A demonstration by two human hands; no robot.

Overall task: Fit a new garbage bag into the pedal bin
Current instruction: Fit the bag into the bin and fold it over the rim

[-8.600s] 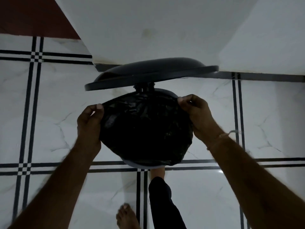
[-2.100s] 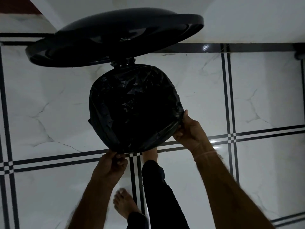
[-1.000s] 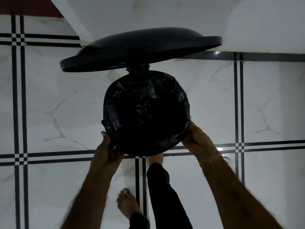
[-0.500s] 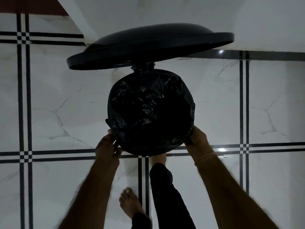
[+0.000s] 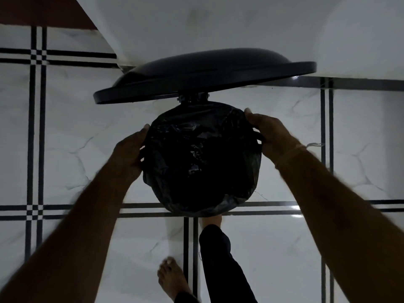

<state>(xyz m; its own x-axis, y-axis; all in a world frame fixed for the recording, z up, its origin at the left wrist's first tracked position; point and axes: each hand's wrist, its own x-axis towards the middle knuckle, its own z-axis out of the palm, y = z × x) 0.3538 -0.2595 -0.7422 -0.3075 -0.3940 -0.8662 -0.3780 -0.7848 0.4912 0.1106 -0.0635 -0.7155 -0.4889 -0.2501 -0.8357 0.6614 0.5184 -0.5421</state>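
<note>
A round pedal bin stands below me, its mouth covered by a crinkled black garbage bag [image 5: 202,158] folded over the rim all round. The dark lid [image 5: 203,73] stands raised behind it on its hinge. My left hand [image 5: 129,154] grips the bag-covered rim on the left side. My right hand [image 5: 269,134] grips it at the upper right, fingers curled over the edge. The bin's body is hidden under the bag. One foot, in a dark trouser leg [image 5: 218,254], reaches under the bin's near edge.
White marble floor tiles [image 5: 76,138] with black line borders surround the bin. A white wall [image 5: 218,25] rises just behind the lid. My other bare foot [image 5: 172,278] rests on the floor at the lower middle.
Both hands slid from the near lower rim up along the sides of the bin, the right one reaching the far right edge. The view shifted slightly.
</note>
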